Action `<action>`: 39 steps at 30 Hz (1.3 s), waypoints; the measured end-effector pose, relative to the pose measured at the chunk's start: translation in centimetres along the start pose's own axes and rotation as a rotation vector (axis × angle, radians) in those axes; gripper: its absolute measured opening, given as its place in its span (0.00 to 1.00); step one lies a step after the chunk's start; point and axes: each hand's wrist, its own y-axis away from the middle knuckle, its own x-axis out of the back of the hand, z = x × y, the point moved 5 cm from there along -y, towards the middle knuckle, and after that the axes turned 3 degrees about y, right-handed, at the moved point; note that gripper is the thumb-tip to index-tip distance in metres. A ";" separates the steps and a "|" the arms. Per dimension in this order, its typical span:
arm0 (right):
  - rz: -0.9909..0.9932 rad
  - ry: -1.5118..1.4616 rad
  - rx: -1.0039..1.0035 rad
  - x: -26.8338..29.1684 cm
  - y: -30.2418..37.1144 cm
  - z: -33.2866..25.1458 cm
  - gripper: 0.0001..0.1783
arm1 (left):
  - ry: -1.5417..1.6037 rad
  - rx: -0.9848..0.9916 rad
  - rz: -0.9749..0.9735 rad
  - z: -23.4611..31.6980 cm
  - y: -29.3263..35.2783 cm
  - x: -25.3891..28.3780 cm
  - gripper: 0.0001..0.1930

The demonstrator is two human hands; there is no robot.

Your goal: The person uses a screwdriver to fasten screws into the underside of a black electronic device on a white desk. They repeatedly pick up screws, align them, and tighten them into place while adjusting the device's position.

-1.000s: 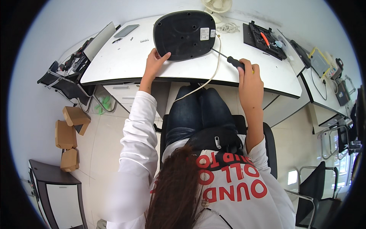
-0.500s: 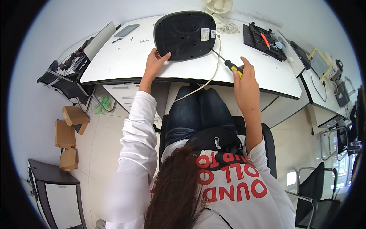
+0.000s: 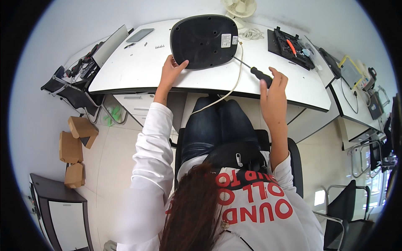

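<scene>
A black rounded plastic base (image 3: 197,52) rests on the white table, its underside with several screw holes and white labels facing me. My left hand (image 3: 171,72) grips its near left corner, thumb on the underside and fingers around the edge. A screwdriver (image 3: 261,77) slants from my right hand (image 3: 274,92) toward the base, its tip at the near right corner. Thumb and fingers are closed around the handle's end. From the base's right side, a cream cable (image 3: 234,85) runs down over the table edge toward my lap.
A cream fan (image 3: 239,7) stands behind the base, beside a coiled white cable (image 3: 251,34). An opened black tool case (image 3: 293,52) with an orange-handled tool lies to the right. Small screws (image 3: 159,47) and a grey flat device (image 3: 140,34) lie on the left of the table (image 3: 121,69).
The screwdriver handle has turned, its yellow part no longer showing. My right hand has shifted slightly right and down. The left hand keeps its grip on the base.
</scene>
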 end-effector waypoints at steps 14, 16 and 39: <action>-0.101 0.126 -0.023 -0.2 -0.3 -0.3 0.20 | 0.391 0.133 -0.039 9.9 11.0 -13.1 0.15; -0.118 0.098 -0.042 -0.2 -0.6 0.1 0.21 | 0.620 0.425 -0.326 10.6 12.9 -17.2 0.20; -0.229 0.155 -0.163 1.1 0.7 0.3 0.20 | 1.638 0.773 -0.555 13.3 13.9 -20.8 0.22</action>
